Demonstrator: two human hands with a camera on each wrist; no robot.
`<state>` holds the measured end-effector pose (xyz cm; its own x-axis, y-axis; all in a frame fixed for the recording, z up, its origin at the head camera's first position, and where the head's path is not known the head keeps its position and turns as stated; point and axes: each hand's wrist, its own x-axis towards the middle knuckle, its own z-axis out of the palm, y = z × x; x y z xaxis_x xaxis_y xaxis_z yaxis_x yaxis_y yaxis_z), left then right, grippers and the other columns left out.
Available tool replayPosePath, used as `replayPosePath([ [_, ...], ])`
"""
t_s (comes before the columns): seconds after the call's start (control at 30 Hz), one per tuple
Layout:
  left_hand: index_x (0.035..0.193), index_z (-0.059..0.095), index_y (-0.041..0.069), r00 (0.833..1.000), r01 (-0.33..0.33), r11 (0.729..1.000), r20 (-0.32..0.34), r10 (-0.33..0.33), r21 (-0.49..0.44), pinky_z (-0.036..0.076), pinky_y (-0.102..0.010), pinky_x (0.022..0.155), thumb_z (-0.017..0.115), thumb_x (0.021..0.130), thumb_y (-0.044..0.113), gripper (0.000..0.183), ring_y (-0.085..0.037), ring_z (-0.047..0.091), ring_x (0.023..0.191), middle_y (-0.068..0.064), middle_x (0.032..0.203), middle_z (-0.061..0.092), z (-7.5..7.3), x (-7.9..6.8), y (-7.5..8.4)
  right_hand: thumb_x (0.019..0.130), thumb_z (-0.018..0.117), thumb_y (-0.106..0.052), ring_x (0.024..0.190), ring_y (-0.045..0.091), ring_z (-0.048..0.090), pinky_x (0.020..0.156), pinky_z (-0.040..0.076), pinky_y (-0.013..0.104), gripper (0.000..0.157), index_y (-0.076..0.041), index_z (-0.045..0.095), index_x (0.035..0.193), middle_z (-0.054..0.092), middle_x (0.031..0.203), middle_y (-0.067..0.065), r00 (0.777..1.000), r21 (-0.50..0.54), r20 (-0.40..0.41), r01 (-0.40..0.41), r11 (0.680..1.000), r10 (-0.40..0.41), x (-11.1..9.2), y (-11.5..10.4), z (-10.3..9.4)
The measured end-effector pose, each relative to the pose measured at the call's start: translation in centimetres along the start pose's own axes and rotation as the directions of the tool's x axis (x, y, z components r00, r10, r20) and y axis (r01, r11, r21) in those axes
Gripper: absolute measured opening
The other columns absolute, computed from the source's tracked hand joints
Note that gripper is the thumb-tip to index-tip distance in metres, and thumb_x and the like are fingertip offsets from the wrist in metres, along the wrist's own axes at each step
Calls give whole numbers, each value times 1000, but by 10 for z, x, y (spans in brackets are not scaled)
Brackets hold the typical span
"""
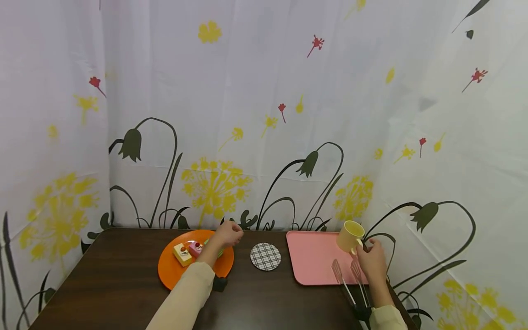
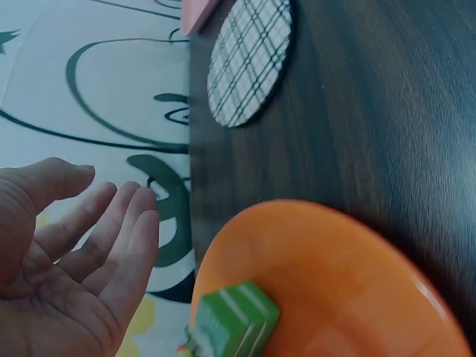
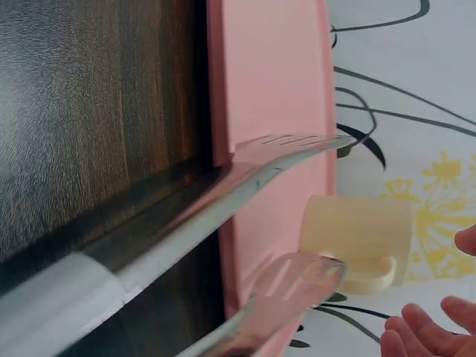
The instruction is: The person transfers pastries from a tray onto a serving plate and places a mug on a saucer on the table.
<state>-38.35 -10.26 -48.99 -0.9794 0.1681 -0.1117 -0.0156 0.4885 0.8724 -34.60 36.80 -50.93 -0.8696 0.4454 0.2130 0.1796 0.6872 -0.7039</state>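
Note:
My left hand (image 1: 229,233) hovers past the far right rim of the orange plate (image 1: 167,270), its fingers loosely bent and holding nothing in the left wrist view. On the plate sit a yellow cake piece (image 1: 182,255), a pink one (image 1: 195,248) and a green one (image 2: 236,318), partly hidden by my left arm in the head view. My right hand (image 1: 373,261) is beside the handle of a yellow mug (image 1: 349,234). The right wrist view shows a gap between its spread fingers and the handle (image 3: 372,275). The mug stands at the right end of the pink tray (image 1: 311,256).
A round checked coaster (image 1: 266,256) lies between plate and tray on the dark wooden table (image 1: 255,302). Two slotted metal utensil heads (image 1: 337,270) on long shafts reach over the tray's near edge, beside my right wrist. A flower-printed curtain (image 1: 264,91) hangs behind.

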Motion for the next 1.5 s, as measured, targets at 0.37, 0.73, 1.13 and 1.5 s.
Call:
replayPosePath([
  [0.37,121,69,-6,1000,-8,997,-22,10,76,62,-39,81,62,105,11,24,-30,69,94,-18,107,72,31,14,-6,103,54,-33,111,47,60,93,51,64,59,13,49,141,61,127,34,997,-11,56,-47,999,47,6,11,20],
  [0.73,118,69,-3,998,31,979,-65,-18,204,60,-48,92,68,101,11,22,-35,68,105,-20,117,72,54,23,-20,104,51,-34,93,38,60,76,53,53,44,7,60,121,65,110,26,995,-41,69,-71,997,74,12,18,24],
  [1.13,122,73,-8,995,99,962,-55,-88,255,60,-52,102,67,101,15,32,-41,68,119,-24,128,72,64,38,-22,108,44,-38,95,42,63,81,53,62,51,8,61,124,68,114,31,995,-53,69,-65,996,69,20,26,31],
  [1.5,81,68,7,992,117,958,-69,-103,261,57,-39,68,73,93,14,14,-26,63,76,-8,84,67,98,88,-67,112,42,-45,87,32,60,62,47,35,54,3,68,117,68,105,21,989,31,93,-121,992,118,25,26,40],
])
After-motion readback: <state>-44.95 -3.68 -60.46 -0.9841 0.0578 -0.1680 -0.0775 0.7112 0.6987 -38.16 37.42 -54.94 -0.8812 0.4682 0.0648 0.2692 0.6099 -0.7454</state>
